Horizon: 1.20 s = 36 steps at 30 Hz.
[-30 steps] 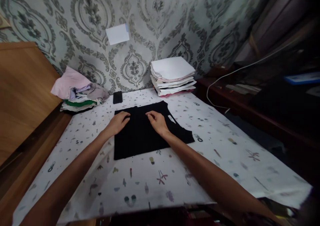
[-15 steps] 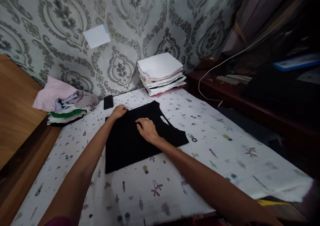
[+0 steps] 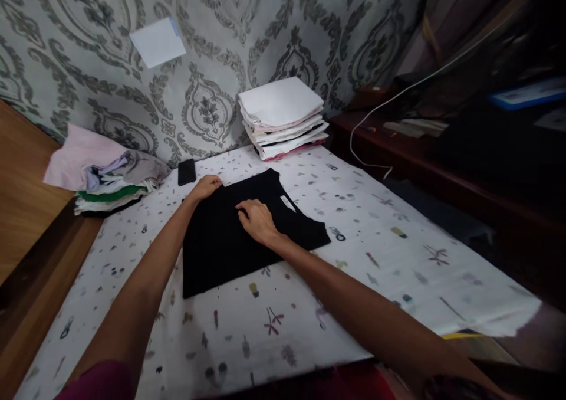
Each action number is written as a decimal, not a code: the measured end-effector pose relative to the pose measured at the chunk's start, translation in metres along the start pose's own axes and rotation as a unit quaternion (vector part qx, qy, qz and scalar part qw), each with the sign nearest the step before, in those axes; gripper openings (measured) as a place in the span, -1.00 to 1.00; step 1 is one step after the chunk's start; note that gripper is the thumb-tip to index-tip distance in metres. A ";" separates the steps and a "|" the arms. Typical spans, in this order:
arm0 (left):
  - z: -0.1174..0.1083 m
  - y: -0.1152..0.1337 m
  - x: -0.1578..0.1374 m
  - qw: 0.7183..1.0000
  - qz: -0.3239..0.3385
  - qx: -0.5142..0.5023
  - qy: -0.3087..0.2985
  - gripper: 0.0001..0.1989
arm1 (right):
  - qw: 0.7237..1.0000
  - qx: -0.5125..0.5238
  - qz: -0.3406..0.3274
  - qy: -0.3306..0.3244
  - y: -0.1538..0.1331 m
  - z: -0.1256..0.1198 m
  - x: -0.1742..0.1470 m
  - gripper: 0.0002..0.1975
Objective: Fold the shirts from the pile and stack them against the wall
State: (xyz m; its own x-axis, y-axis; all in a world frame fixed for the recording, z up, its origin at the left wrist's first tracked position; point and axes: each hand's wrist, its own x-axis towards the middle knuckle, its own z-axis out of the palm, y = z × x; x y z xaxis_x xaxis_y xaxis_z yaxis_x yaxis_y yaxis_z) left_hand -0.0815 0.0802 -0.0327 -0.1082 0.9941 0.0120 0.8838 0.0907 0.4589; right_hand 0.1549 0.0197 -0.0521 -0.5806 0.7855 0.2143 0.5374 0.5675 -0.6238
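Garment (image 3: pixel 221 246), black, one: laid flat on one white printed cloth (image 3: pixel 393 270), neckline toward the right, one white label (image 3: pixel 287 203) beside it. Hands, two. Left hand (image 3: pixel 207 187): at the garment's far edge, fingers curled together; cannot tell whether they pinch fabric. Right hand (image 3: pixel 257 218): palm down over the garment's middle, fingers loosely bent, thumb apart. Phone (image 3: pixel 186 171), dark, one: just beyond the left hand. Stack (image 3: pixel 282 108), folded, white-topped, one: by the patterned wall (image 3: pixel 221 52). Pile (image 3: pixel 115 173), looser, pink-topped, one: far left. Paper (image 3: pixel 158 42), one sheet: on the wall. Cable (image 3: pixel 351 141), white, one: right side. Sleeve (image 3: pixel 99 382), purple, one: bottom left.
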 end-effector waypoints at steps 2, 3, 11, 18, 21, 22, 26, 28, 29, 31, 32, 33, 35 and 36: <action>0.004 0.000 -0.003 1.000 0.005 0.016 0.016 -0.82 | 1.000 0.001 0.002 -0.001 0.000 0.000 0.000 -0.72; 0.006 0.000 -0.005 0.999 0.004 0.025 0.027 -0.83 | 1.000 0.002 0.003 0.000 0.000 0.001 0.000 -0.72; 0.019 0.008 -0.035 0.987 0.002 0.116 0.108 -0.66 | 1.000 0.002 -0.003 -0.004 0.001 0.003 0.000 -0.71; 0.042 0.020 -0.081 0.985 0.062 0.160 0.023 -0.40 | 1.000 -0.012 -0.014 0.004 0.004 0.007 0.002 -0.71; 0.046 0.024 -0.088 0.986 0.059 0.158 -0.014 -0.39 | 1.000 -0.019 -0.009 0.001 0.003 0.008 0.002 -0.71; 0.045 0.025 -0.090 0.986 0.056 0.157 -0.015 -0.39 | 1.000 -0.021 -0.007 0.000 0.003 0.008 0.002 -0.70; 0.044 0.037 -0.105 0.987 0.063 0.147 -0.004 -0.37 | 1.000 -0.021 -0.007 -0.003 0.003 0.008 0.002 -0.70; 0.047 0.046 -0.123 0.987 0.080 0.140 -0.006 -0.35 | 1.000 -0.017 -0.011 -0.001 0.004 0.008 0.002 -0.67; 0.049 0.050 -0.134 0.986 0.092 0.138 -0.012 -0.34 | 1.000 -0.014 -0.013 0.001 0.005 0.008 0.002 -0.65; 0.054 0.058 -0.157 0.983 0.121 0.137 -0.027 -0.28 | 1.000 -0.009 -0.015 0.003 0.007 0.008 0.003 -0.62; 0.057 0.061 -0.167 0.980 0.138 0.142 -0.034 -0.26 | 1.000 -0.007 -0.015 0.004 0.008 0.008 0.003 -0.61; 0.059 0.064 -0.176 0.977 0.150 0.147 -0.038 -0.24 | 1.000 -0.004 -0.015 0.005 0.008 0.008 0.004 -0.60; 0.063 0.067 -0.190 0.971 0.173 0.156 -0.048 -0.22 | 1.000 0.000 -0.016 0.010 0.010 0.009 0.005 -0.60; 0.064 0.068 -0.195 0.968 0.184 0.159 -0.055 -0.20 | 1.000 0.001 -0.017 0.011 0.010 0.009 0.005 -0.60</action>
State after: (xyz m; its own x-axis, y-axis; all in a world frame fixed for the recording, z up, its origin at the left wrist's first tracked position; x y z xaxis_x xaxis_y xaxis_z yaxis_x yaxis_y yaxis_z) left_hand 0.0289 -0.1036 -0.0608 0.2747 0.9613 0.0209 0.9507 -0.2748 0.1440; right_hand 0.1518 0.0268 -0.0642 -0.5848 0.7707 0.2529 0.5155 0.5939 -0.6177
